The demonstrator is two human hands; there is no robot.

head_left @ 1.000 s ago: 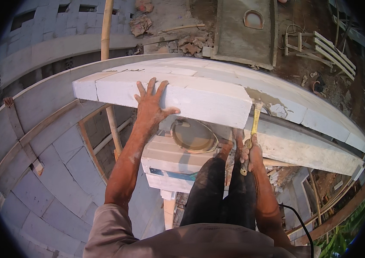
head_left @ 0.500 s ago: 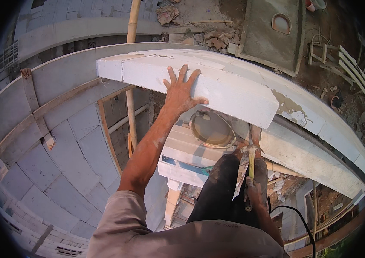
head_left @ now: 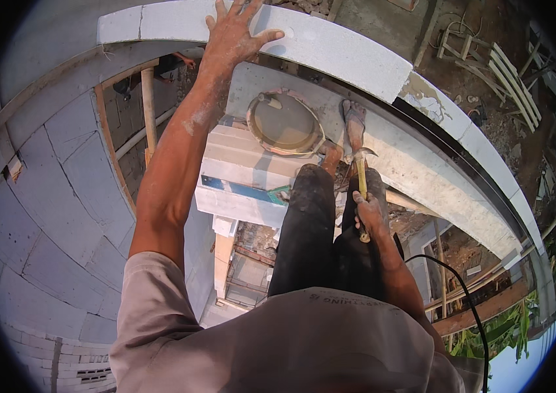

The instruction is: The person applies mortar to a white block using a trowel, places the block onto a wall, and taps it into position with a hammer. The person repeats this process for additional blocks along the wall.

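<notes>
A building site, seen from high on an unfinished wall. The left hand [head_left: 233, 34] rests on a white block [head_left: 330, 46] of the top course; below it lie block walls [head_left: 49, 216], rubble and timber props [head_left: 148, 105].

Hands: two, left hand [head_left: 232, 36], right hand [head_left: 369, 213]
Hammers: one hammer [head_left: 360, 180]
Pans: one round pan [head_left: 284, 123]
Feet: one bare foot [head_left: 354, 121]
Cables: one black cable [head_left: 461, 288]

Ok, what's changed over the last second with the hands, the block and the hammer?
The right hand has lowered the hammer from beside the white block down to the legs. The view has swung, so the block now sits higher in the picture. The left hand stays flat on the block; the round pan has not moved.
</notes>
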